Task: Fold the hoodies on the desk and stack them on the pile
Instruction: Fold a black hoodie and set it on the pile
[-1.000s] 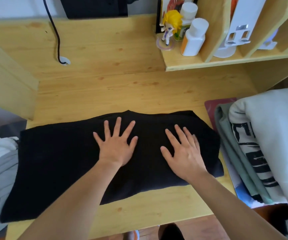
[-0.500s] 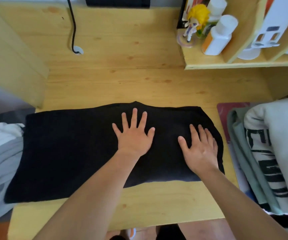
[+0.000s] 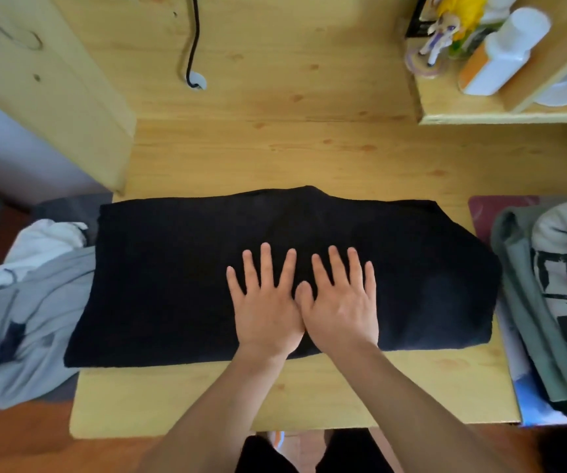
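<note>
Pressing flat on a black hoodie (image 3: 179, 285), folded into a long band across the near half of the desk (image 3: 309, 138). Left hand (image 3: 266, 303) and right hand (image 3: 341, 300) side by side on the middle of the cloth, thumbs touching, fingers straight and spread, gripping nothing, palms down on the fabric. Smoothing step, by the look of it: body already narrowed lengthwise, no sleeves or hood showing, the final crosswise fold not yet made. Next move likely calls for taking one short end, probably the left one hanging a little past the desk edge, and bringing it over to meet the right end, keeping the edges square; then lifting the packet rightward onto the pile (image 3: 555, 302).

Thick, matte, soft knit, dark enough to hide seams; far edge rising in a slight hump at the middle, right end rounded and bulky where layers double up, near edge fairly straight. Likely to slump if lifted by one corner only.

Just right of the hoodie, nearly touching it, the pile: a grey-green garment under a white one printed with black block shapes, resting on something blue and a maroon mat (image 3: 493, 208). Off the left edge, a crumpled grey and white hoodie (image 3: 19, 302), unfolded, partly under the black one. Pale knotty pine desk, smooth. Far back, a black cable (image 3: 191, 39) entering a grommet; far right, a shelf (image 3: 500, 114) with a small yellow-haired figurine (image 3: 446, 25) and a white bottle (image 3: 504, 49).
</note>
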`<act>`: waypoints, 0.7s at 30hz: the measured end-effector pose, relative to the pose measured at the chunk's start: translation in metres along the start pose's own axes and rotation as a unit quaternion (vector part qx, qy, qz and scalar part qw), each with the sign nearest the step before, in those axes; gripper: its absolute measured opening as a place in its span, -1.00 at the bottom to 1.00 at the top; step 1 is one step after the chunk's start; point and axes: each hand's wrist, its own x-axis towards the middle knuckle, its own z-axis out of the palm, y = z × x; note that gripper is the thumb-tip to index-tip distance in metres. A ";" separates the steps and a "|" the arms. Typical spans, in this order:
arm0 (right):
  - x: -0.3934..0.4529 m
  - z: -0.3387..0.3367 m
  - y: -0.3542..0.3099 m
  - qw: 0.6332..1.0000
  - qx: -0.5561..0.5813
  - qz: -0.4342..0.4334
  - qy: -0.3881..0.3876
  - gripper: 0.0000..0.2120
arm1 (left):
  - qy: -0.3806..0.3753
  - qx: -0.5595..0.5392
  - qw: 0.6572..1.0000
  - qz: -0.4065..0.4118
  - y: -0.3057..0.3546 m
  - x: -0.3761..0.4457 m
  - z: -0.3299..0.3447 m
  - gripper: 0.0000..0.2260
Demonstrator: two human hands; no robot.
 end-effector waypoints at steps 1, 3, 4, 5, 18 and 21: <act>0.000 0.003 0.004 1.000 -0.008 -0.006 0.009 -0.42 | 0.009 -0.006 1.000 0.013 -0.008 -0.001 -0.003 -0.45; 0.000 0.005 0.006 0.999 -0.020 -0.019 0.018 -0.43 | 0.017 -0.005 1.000 0.002 -0.043 -0.011 -0.005 -0.47; 0.001 0.006 0.005 0.999 -0.024 -0.017 0.014 -0.43 | 0.010 -0.008 0.999 -0.034 -0.068 -0.020 -0.005 -0.46; 0.001 0.007 0.004 0.999 -0.028 -0.014 0.009 -0.42 | 0.004 -0.011 0.997 -0.081 -0.096 -0.030 -0.004 -0.43; -0.041 0.004 -0.059 0.990 -0.092 -0.084 -0.060 -0.43 | 0.029 -0.801 0.361 -0.477 -0.167 -0.116 -0.049 -0.52; -0.039 0.011 -0.061 0.991 -0.105 -0.057 -0.061 -0.44 | 0.042 -0.838 0.288 -0.462 -0.164 -0.093 -0.054 -0.63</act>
